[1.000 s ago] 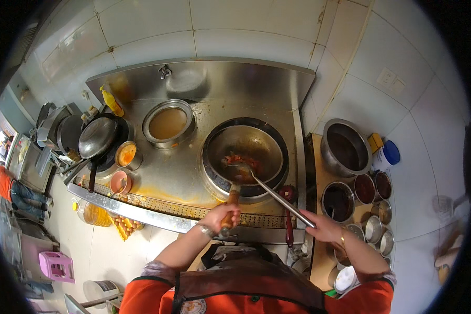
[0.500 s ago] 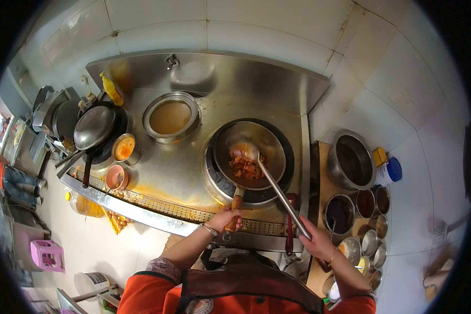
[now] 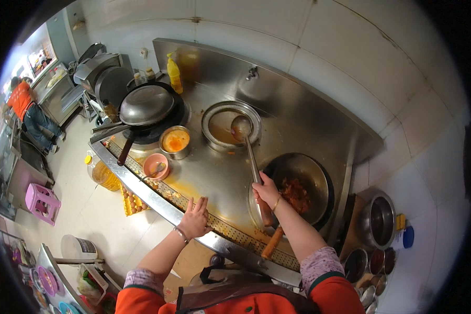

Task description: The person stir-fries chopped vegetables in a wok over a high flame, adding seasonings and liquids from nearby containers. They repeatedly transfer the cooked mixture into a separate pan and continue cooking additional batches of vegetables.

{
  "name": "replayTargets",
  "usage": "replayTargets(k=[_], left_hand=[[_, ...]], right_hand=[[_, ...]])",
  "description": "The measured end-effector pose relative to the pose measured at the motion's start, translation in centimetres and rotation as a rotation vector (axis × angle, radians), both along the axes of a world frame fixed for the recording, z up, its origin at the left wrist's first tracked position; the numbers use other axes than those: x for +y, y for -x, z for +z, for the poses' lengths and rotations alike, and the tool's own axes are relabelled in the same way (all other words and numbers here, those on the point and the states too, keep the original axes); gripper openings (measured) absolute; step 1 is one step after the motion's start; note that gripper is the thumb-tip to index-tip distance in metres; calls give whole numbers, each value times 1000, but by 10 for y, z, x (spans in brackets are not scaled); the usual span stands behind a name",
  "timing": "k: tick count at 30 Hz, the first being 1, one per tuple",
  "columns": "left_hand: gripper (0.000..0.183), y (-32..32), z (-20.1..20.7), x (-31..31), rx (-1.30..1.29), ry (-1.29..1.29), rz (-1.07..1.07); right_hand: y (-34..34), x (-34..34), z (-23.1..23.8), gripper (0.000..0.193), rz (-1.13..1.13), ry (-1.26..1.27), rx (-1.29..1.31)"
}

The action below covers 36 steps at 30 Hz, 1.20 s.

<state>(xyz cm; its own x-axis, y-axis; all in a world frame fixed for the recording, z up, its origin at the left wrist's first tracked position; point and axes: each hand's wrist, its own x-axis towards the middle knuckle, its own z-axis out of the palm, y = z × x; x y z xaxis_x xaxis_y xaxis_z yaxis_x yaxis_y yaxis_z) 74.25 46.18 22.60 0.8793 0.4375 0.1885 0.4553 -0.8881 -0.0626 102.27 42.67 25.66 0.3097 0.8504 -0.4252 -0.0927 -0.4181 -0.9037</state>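
My right hand is closed round the handle of a long metal ladle. The ladle's bowl lies over the steel pot of cloudy liquid and looks wet. Below my right forearm sits a wok with chopped reddish food in it. Its wooden handle points towards me, and no hand is on it. My left hand is at the front edge of the steel stove, fingers spread and holding nothing. Whether its fingertips touch the perforated strip I cannot tell.
Left on the stove are a lidded black pan, a steel cup of orange liquid, a pink bowl and a yellow bottle. Seasoning pots and a large steel basin stand right. Another person bends over a far-left counter.
My left hand has let go of the wok handle and opened, moving left. My right hand has swung the ladle from the wok to the pot. The view has turned left.
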Motion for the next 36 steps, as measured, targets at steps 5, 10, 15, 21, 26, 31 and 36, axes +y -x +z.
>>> replayTargets(k=[5, 10, 15, 21, 26, 31, 36], left_hand=[[33, 32, -6, 8, -416, 516, 253], [33, 62, -26, -13, -639, 352, 367], [30, 134, -198, -75, -864, 1131, 926], [29, 71, -264, -138, -379, 1871, 1273], [27, -32, -303, -205, -270, 2177, 1037], [26, -130, -310, -280, -332, 2407, 1013], [25, -160, -310, -317, -430, 2476, 1127]], right_hand=[[-1, 52, -21, 30, 83, 32, -64], [-8, 14, 0, 19, -152, -111, 1334], [-14, -111, 54, 22, -138, -341, 1488], [-26, -221, 90, 54, -333, -45, 73], [-55, -285, 61, 60, -328, 33, -70], [-74, -303, -9, 63, -280, 282, -462], [-70, -339, -9, 67, -134, 264, -26]])
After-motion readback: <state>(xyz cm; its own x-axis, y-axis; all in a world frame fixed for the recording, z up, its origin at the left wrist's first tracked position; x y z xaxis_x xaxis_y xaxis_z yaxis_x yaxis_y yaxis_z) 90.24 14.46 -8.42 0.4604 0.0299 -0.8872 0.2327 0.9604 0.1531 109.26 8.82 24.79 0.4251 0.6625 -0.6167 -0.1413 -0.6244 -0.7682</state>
